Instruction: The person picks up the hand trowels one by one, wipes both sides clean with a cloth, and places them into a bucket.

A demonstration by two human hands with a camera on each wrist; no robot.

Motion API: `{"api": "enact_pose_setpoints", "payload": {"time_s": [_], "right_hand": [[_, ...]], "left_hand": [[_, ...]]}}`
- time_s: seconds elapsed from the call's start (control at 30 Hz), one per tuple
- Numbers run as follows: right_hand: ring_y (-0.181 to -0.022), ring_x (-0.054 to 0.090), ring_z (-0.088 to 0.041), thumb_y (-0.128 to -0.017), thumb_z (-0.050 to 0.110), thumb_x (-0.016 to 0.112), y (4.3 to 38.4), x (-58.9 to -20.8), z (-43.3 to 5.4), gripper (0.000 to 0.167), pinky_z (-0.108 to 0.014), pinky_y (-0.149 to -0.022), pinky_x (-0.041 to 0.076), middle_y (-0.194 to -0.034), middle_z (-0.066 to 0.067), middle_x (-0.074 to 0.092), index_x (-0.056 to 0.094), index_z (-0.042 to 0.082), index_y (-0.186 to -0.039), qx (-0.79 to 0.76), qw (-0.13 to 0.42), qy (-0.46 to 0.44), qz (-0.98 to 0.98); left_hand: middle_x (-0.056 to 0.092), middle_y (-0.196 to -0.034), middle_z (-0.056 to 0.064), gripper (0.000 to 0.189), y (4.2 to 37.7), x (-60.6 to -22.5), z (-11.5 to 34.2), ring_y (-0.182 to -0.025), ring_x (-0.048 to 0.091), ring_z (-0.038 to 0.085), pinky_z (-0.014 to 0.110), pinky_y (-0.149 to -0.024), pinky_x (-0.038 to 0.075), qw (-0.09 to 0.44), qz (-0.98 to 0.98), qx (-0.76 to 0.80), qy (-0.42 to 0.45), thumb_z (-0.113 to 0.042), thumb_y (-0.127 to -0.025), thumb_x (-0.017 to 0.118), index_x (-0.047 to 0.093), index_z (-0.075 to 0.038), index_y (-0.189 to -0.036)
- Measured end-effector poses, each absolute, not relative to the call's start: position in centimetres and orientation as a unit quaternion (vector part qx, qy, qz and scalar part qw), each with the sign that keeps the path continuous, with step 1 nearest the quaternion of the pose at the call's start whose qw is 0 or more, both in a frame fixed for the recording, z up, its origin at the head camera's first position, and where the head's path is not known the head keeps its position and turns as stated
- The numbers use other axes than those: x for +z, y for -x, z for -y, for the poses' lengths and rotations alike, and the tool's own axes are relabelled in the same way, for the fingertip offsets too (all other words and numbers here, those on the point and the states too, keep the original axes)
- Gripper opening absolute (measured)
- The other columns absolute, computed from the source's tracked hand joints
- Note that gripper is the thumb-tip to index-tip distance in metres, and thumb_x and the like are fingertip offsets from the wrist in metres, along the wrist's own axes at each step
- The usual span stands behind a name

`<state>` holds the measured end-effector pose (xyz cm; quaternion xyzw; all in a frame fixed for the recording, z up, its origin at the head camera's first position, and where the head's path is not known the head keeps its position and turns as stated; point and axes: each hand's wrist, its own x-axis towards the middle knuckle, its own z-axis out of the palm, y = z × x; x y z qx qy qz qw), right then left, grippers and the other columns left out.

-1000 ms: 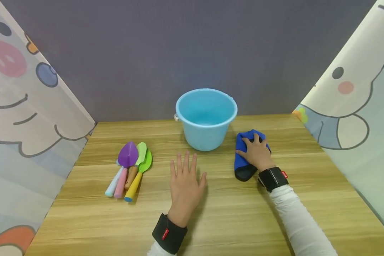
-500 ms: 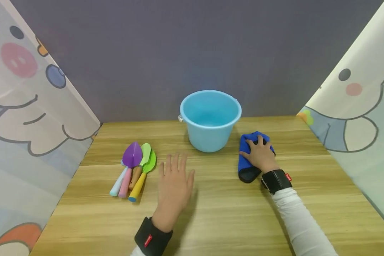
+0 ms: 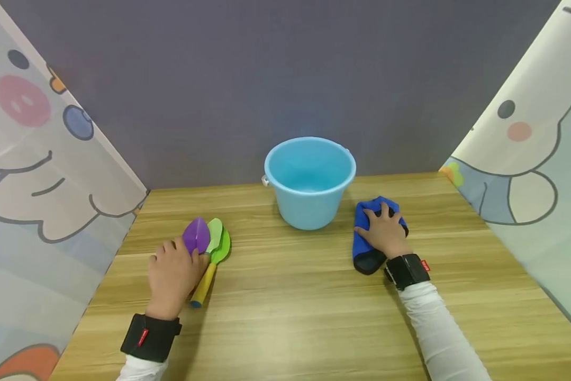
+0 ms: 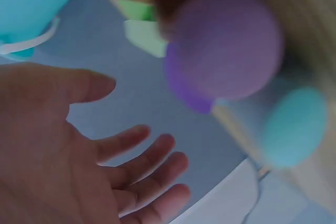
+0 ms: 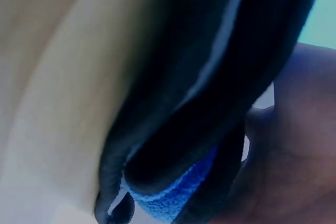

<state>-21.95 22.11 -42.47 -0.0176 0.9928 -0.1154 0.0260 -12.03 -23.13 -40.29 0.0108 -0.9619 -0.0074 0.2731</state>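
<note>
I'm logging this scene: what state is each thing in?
Blue bucket: upright, uncovered
Black-edged blue cloth: rumpled
Purple trowel: lying, partly hidden
Light-green trowel: lying, partly hidden
Yellow-handled trowel: lying down
Turquoise handle: mostly hidden
Left hand: fingers apart
Right hand: fingers spread

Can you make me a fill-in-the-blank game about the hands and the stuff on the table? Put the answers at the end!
1. The right hand rests on a ____ and black fabric thing.
2. The scoop blade closest to the left hand is ____.
3. The scoop farthest right has a bright green blade and a ____ handle.
4. Between the scoops and the fabric thing stands a light blue ____.

Missing words: blue; purple; yellow; bucket.
</note>
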Motion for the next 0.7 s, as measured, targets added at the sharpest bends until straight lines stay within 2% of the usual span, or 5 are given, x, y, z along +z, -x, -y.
{"api": "enact_pose_setpoints", "payload": {"time_s": [0.1, 0.23, 0.3, 0.5, 0.7], "right_hand": [[-0.131, 0.019, -0.079, -0.102, 0.045, 0.057, 22.1, -42.5, -22.3, 0.071, -0.083, -0.085, 0.043, -0.158, -0.041, 0.012, 0.037, 0.003, -0.155, -0.116, 0.024, 0.018, -0.993], [-0.131, 0.019, -0.079, -0.102, 0.046, 0.057, 22.2, -42.4, -22.4, 0.071, -0.083, -0.087, 0.042, -0.159, -0.041, 0.011, 0.037, 0.004, -0.156, -0.117, 0.029, 0.02, -0.992], [-0.132, 0.019, -0.079, -0.102, 0.047, 0.056, 22.3, -42.3, -22.3, 0.071, -0.083, -0.087, 0.042, -0.159, -0.041, 0.011, 0.037, 0.004, -0.156, -0.118, 0.03, 0.02, -0.992], [-0.133, 0.018, -0.077, -0.102, 0.048, 0.056, 22.2, -42.2, -22.3, 0.071, -0.083, -0.087, 0.042, -0.16, -0.039, 0.01, 0.037, 0.006, -0.156, -0.119, 0.037, 0.016, -0.992], [-0.135, 0.015, -0.078, -0.102, 0.047, 0.055, 22.1, -42.2, -22.4, 0.071, -0.084, -0.089, 0.041, -0.161, -0.039, 0.009, 0.037, 0.005, -0.156, -0.124, 0.043, 0.013, -0.991]], "left_hand": [[0.061, -0.083, 0.036, 0.041, 12.3, -41.1, 23.7, -0.076, 0.063, 0.049, 0.056, -0.062, 0.052, 0.224, 0.974, 0.007, -0.022, -0.022, -0.089, 0.07, 0.056, 0.017, -0.089], [0.058, -0.088, 0.037, 0.039, 12.3, -41.6, 24.3, -0.079, 0.062, 0.049, 0.055, -0.063, 0.053, 0.117, 0.992, 0.011, -0.05, -0.02, -0.096, 0.06, 0.054, 0.018, -0.091], [0.056, -0.091, 0.038, 0.038, 12.4, -41.6, 24.5, -0.081, 0.062, 0.049, 0.055, -0.063, 0.055, 0.082, 0.995, 0.015, -0.058, -0.019, -0.099, 0.056, 0.052, 0.019, -0.095], [0.055, -0.093, 0.037, 0.04, 12.7, -41.8, 24.9, -0.082, 0.062, 0.049, 0.054, -0.059, 0.055, 0.067, 0.996, 0.024, -0.044, -0.023, -0.098, 0.063, 0.053, 0.016, -0.103], [0.054, -0.088, 0.032, 0.036, 12.6, -41.7, 24.6, -0.08, 0.06, 0.044, 0.051, -0.057, 0.053, 0.035, 0.999, 0.021, -0.036, -0.022, -0.097, 0.063, 0.056, 0.013, -0.091]]}}
